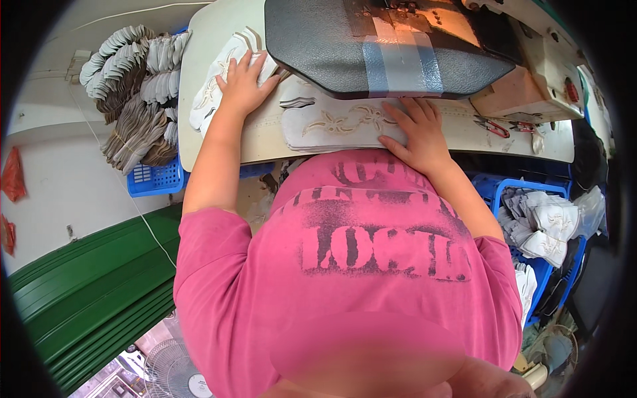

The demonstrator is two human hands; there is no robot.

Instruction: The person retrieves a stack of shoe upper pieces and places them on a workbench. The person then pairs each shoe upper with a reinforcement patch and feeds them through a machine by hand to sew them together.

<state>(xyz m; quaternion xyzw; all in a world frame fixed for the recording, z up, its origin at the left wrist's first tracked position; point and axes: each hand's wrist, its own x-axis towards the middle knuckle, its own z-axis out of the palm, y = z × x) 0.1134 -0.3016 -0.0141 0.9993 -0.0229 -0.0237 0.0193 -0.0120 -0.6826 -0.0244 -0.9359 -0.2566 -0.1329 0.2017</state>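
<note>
A white cut fabric piece with stitched floral embroidery (332, 125) lies flat on a stack by the table's near edge. My right hand (422, 136) rests on its right end, fingers spread and partly under the dark machine cover's edge. At the left, my left hand (245, 87) lies with fingers apart on another stack of white embroidered pieces (211, 99). The dark padded cover (318, 46), with blue and grey tape across it, spans the far middle and hides what is beneath. Neither hand grips anything.
Red-handled thread snips (492, 127) lie on the white table (458, 114) at the right. The sewing machine body (541, 73) stands behind them. Bundled grey and white pieces fill a blue crate (156, 178) at left; another blue crate (494, 188) holds white pieces at right.
</note>
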